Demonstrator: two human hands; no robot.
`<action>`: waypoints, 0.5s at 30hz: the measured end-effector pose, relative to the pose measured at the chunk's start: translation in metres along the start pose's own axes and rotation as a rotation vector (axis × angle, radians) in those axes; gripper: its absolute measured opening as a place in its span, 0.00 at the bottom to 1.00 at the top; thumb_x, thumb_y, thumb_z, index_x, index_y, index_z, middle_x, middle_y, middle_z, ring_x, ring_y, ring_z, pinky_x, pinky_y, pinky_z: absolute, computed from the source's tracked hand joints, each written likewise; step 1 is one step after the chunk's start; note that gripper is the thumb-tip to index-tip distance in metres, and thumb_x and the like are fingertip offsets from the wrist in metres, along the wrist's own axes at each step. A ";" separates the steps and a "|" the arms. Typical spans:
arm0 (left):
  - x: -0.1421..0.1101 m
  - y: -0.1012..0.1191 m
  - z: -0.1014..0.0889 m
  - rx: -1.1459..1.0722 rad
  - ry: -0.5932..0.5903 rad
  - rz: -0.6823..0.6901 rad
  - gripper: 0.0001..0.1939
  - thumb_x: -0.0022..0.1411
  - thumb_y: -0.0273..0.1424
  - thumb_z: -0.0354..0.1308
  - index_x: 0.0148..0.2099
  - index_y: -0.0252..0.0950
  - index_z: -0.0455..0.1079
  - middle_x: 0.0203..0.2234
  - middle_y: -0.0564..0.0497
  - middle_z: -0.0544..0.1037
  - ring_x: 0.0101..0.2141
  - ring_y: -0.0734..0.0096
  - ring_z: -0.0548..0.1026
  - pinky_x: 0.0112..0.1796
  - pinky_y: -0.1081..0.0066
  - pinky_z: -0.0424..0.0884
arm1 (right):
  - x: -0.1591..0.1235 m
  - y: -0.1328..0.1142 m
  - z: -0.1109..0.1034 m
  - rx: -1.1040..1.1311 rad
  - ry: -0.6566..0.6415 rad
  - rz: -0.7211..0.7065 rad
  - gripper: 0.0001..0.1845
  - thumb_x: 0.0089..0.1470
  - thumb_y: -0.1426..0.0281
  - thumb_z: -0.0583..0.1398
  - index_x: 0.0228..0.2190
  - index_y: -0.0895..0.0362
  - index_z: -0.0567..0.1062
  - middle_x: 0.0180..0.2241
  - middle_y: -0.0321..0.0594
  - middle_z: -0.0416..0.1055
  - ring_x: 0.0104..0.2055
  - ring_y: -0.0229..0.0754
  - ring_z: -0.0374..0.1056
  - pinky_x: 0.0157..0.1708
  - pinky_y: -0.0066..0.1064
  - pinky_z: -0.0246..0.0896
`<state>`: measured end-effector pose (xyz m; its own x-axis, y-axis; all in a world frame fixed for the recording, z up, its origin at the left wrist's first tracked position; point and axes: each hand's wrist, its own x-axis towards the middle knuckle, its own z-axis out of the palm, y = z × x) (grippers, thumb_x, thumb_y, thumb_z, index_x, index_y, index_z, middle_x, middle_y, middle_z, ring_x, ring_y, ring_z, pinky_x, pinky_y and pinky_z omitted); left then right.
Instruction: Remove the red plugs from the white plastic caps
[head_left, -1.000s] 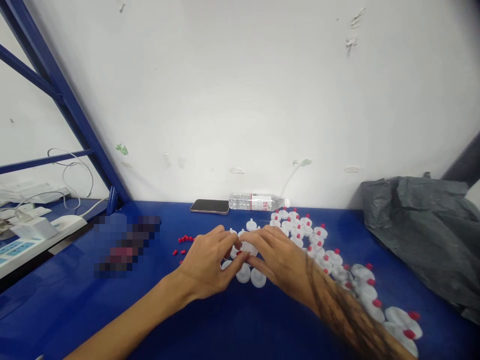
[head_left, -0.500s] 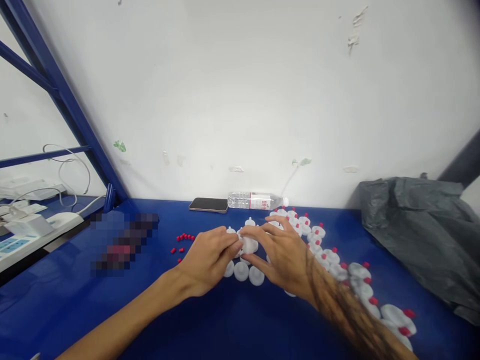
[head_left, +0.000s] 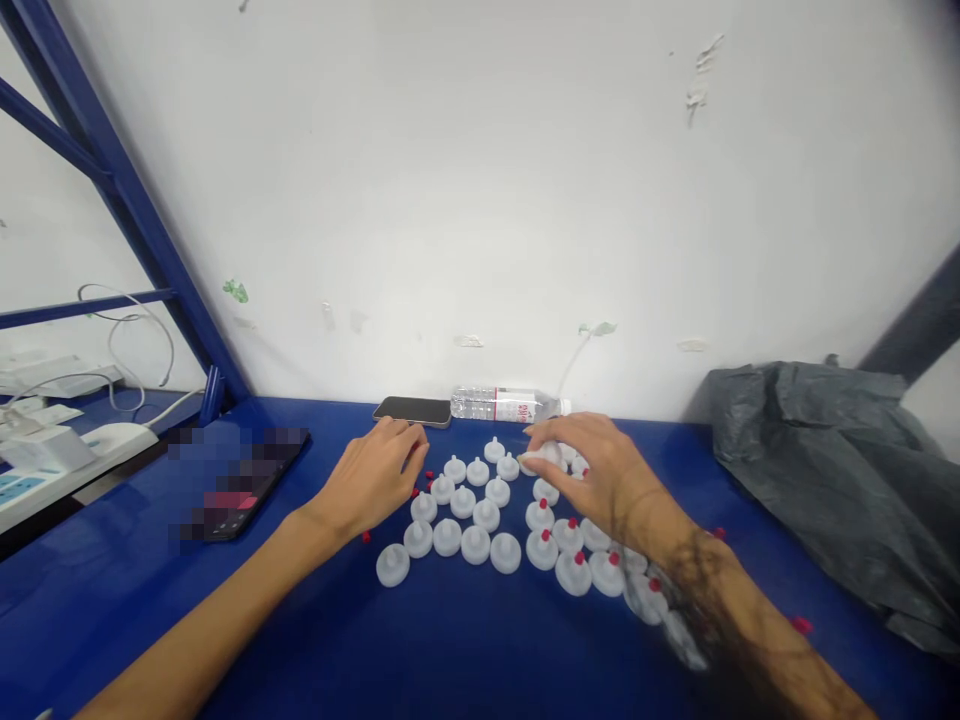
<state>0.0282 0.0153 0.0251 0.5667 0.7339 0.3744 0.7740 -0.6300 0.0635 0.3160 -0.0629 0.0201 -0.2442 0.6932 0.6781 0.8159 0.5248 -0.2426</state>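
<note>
My right hand (head_left: 600,460) has its thumb and fingers around a white round cap with a spout (head_left: 547,455), at the far edge of the red-tipped group. My left hand (head_left: 379,475) hovers at the left over small red tips (head_left: 366,537); its fingers are bent, with the thumb apart and nothing seen between them. Between the hands stand several bare white spouted caps (head_left: 475,545), spouts upward. Below and right of my right hand sit more white caps with red tips (head_left: 574,572), partly hidden by the forearm.
At the wall lie a phone (head_left: 412,411) and a clear plastic bottle (head_left: 506,404) on its side. A dark tablet-like object, partly pixelated (head_left: 251,485), lies left. A grey plastic bag (head_left: 810,480) is on the right; a power strip (head_left: 112,445) with cables is far left.
My hands have parted from the white cap they met at. The right moved right and away with a white cap; the left moved left to the red tips.
</note>
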 end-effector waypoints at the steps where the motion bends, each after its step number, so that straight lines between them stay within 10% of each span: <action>1: 0.000 -0.001 0.002 0.040 -0.039 0.012 0.12 0.73 0.29 0.45 0.39 0.37 0.69 0.36 0.47 0.75 0.42 0.60 0.70 0.35 0.68 0.64 | 0.000 -0.005 0.003 0.022 -0.038 -0.011 0.04 0.62 0.63 0.63 0.37 0.49 0.75 0.43 0.35 0.78 0.47 0.46 0.72 0.51 0.43 0.63; 15: 0.002 -0.020 0.017 0.120 -0.197 0.035 0.11 0.73 0.30 0.50 0.43 0.39 0.75 0.41 0.48 0.79 0.45 0.56 0.72 0.34 0.66 0.69 | -0.006 -0.022 0.020 -0.021 -0.392 0.058 0.07 0.63 0.68 0.60 0.33 0.50 0.79 0.30 0.32 0.77 0.39 0.45 0.67 0.51 0.47 0.55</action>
<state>0.0189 0.0340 0.0085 0.6290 0.7549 0.1860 0.7742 -0.6299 -0.0615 0.2890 -0.0693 0.0077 -0.3760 0.8594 0.3464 0.8435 0.4722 -0.2559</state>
